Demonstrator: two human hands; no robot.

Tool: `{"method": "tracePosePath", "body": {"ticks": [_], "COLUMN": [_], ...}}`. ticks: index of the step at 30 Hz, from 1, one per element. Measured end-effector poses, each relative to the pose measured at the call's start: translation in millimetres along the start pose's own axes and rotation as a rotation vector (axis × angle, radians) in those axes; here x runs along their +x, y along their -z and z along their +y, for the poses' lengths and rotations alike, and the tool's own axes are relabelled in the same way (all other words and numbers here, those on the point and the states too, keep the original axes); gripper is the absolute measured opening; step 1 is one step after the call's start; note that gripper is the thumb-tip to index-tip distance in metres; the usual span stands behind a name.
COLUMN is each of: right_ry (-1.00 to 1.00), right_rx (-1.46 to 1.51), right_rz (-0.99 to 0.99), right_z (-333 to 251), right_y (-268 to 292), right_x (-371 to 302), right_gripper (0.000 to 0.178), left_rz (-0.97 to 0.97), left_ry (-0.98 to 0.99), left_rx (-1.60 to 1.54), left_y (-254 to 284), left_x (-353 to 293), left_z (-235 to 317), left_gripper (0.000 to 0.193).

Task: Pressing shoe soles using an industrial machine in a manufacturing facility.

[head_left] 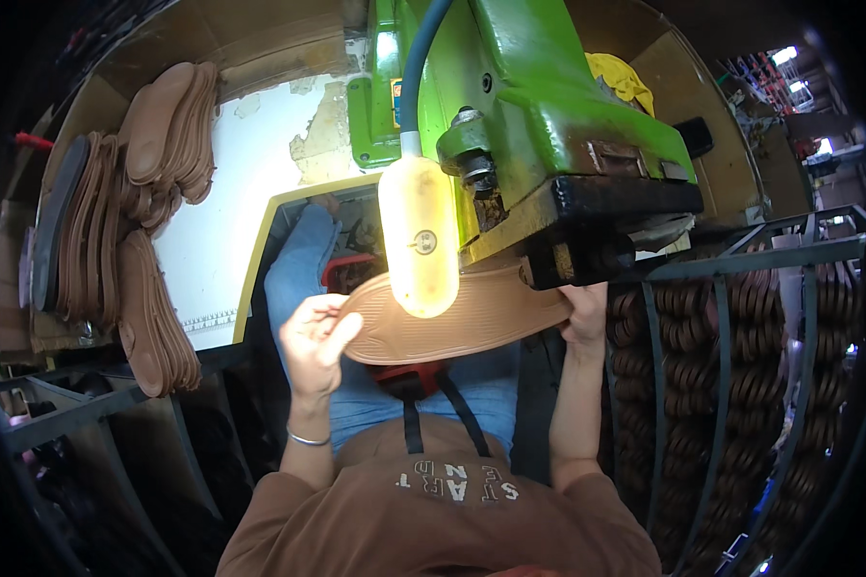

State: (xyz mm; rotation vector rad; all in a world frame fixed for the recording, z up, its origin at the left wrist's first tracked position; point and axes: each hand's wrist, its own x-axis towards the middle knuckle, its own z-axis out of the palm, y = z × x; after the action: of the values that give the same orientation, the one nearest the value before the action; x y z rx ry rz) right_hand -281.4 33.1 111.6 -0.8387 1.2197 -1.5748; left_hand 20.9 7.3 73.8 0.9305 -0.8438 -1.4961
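Note:
A tan shoe sole [491, 322] with fine ridges lies sideways between my two hands, under the dark working head of a green machine [539, 125]. My left hand [319, 344] pinches its left end, thumb on top. At the right end my right hand [585, 313] grips the sole, its fingers partly hidden by the machine head. A glowing yellow lamp [420, 236] on a blue-grey hose hangs in front of the sole and covers part of its upper edge.
Several stacks of tan soles [170, 125] lie on the white tabletop [223, 231] at the left, beside a grey sole [63, 221]. A yellow cloth [622, 82] sits behind the machine. Metal racks [722, 385] packed with brown soles stand at the right; another rack [115, 404] is at the left.

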Motion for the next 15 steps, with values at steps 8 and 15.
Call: {"method": "tracePosePath", "body": {"ticks": [8, 15], "right_ry": [0.078, 0.18], "right_rx": [-0.132, -0.177], "right_rz": [-0.222, -0.224], "right_z": [5.2, 29.6], "right_y": [-63.2, -78.6], "right_x": [-3.7, 6.3], "right_gripper": [0.033, 0.046], "left_rz": [0.082, -0.174], "left_ry": [0.151, 0.468], "left_rx": [-0.011, 0.409], "left_y": [85.9, 98.1], "left_x": [-12.1, -63.3], "left_z": [-4.8, -92.7], "left_gripper": [0.019, 0.024]}}
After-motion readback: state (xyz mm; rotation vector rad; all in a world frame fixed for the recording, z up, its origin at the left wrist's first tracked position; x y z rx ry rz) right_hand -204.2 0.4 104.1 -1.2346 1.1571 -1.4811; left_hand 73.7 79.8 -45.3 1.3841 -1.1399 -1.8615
